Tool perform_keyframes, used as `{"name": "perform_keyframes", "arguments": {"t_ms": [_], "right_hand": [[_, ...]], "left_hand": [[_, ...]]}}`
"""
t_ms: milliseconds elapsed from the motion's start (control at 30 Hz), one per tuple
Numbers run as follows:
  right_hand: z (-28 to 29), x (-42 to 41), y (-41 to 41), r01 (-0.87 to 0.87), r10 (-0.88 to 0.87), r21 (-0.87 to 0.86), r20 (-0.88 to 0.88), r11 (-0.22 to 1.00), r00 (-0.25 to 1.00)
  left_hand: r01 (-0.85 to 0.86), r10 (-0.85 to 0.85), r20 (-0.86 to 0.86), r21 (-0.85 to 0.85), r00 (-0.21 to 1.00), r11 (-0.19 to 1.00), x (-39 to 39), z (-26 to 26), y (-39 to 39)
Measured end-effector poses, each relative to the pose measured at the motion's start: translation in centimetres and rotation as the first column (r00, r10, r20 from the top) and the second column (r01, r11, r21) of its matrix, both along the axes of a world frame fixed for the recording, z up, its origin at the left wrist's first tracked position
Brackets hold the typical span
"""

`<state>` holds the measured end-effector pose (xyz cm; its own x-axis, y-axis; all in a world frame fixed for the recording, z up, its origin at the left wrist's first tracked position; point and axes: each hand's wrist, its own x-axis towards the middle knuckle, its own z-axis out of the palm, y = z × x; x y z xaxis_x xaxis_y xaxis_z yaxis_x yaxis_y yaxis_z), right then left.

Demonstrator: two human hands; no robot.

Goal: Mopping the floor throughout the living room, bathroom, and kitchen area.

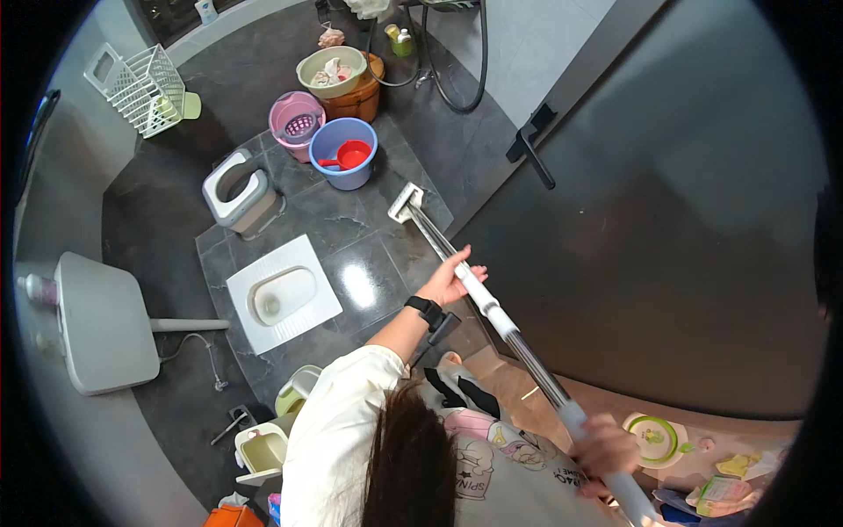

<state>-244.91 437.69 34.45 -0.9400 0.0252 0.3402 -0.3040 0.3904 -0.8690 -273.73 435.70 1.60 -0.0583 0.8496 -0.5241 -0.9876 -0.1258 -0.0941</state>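
Note:
A long-handled mop (518,341) with a steel and white pole runs diagonally from the lower right to its white mop head (406,203), which rests on the dark floor tiles near the blue bucket. My right hand (604,446), slightly blurred, is wrapped around the thick grey grip at the pole's upper end. Farther down, my left hand (453,277) lies against the white part of the pole, its palm under it and its fingers spread; a black watch (427,309) is on that wrist. A white squat toilet (284,294) is set in the floor to the left.
A blue bucket (344,176) holding a red dipper (353,154), a pink mop bucket (297,118) and a basin (332,71) on a wooden tub stand ahead. A grey-white commode stool (242,194) stands left. The dark door (645,230) is at right, bins (262,450) at lower left.

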Motion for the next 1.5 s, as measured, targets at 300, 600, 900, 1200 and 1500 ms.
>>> {"name": "perform_keyframes", "arguments": {"t_ms": [300,600,900,1200,1500], "right_hand": [[-9.0,-8.2,3.5,0.153,-0.134,-0.042,0.29,0.987,0.948],[-11.4,-12.5,9.4,0.45,-0.441,-0.011,0.182,0.893,0.879],[-9.3,-15.0,8.4,0.767,-0.82,0.289,0.192,0.573,0.54],[-9.9,-14.5,5.6,0.972,-0.934,0.032,0.285,0.233,0.215],[-7.6,-17.7,6.4,0.974,-0.924,0.026,0.325,0.223,0.203]], "left_hand": [[-0.016,-0.021,-0.212,-0.174,0.977,0.985,-7.7,-7.3,7.3],[0.488,-0.759,-0.537,-0.583,0.368,0.649,-19.2,-4.8,9.6],[-0.406,-0.235,-0.939,-0.323,0.252,0.855,-43.4,-9.6,15.8],[-0.427,-0.474,-0.866,-0.371,-0.162,0.825,-53.6,-11.2,24.5],[-0.589,-0.441,-0.86,-0.223,-0.256,0.777,-51.6,-13.2,27.0]]}}
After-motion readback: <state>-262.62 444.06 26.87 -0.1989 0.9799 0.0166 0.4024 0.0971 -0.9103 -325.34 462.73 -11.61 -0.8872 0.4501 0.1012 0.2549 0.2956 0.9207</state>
